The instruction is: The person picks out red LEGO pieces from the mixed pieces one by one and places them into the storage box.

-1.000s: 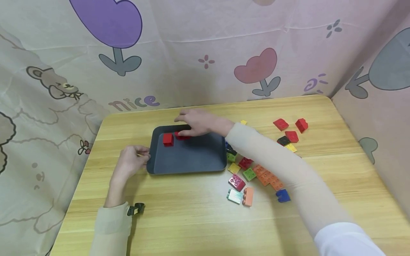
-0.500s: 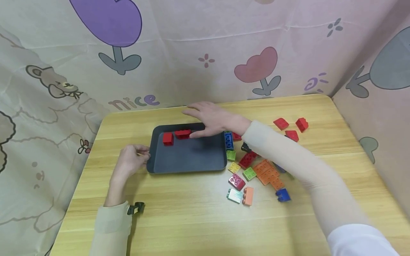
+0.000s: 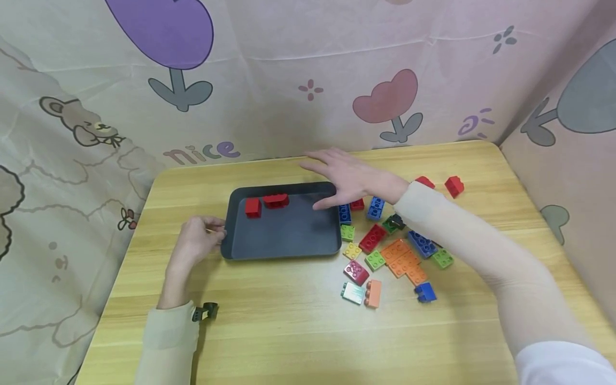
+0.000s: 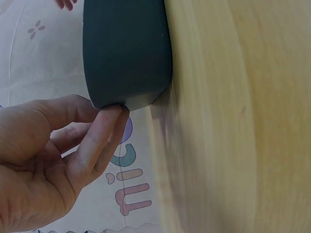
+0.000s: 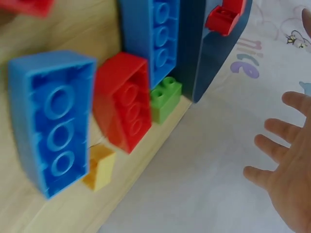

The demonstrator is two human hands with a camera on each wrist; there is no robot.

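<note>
A dark grey tray [image 3: 284, 235] sits on the table with two red toy bricks inside, a squarish brick [image 3: 253, 207] and a longer brick [image 3: 276, 200] near the back wall. My left hand [image 3: 194, 239] pinches the tray's left rim; in the left wrist view, the fingertips [image 4: 109, 114] meet at that rim. Over the tray's back right corner hovers my right hand [image 3: 348, 176], fingers spread and holding nothing. In the right wrist view its fingers [image 5: 282, 145] are straight and apart from the bricks.
Right of the tray lie several loose bricks: a dark red brick [image 3: 372, 238], orange bricks [image 3: 401, 259], a blue brick [image 3: 425, 292], a pale mint brick [image 3: 353, 293]. A red brick [image 3: 454, 186] lies at the back right. A patterned cloth [image 3: 269, 107] hangs behind the table.
My right hand has moved right, away from the red bricks in the tray to its right edge, and its fingers have spread. My left hand stays at the rim.
</note>
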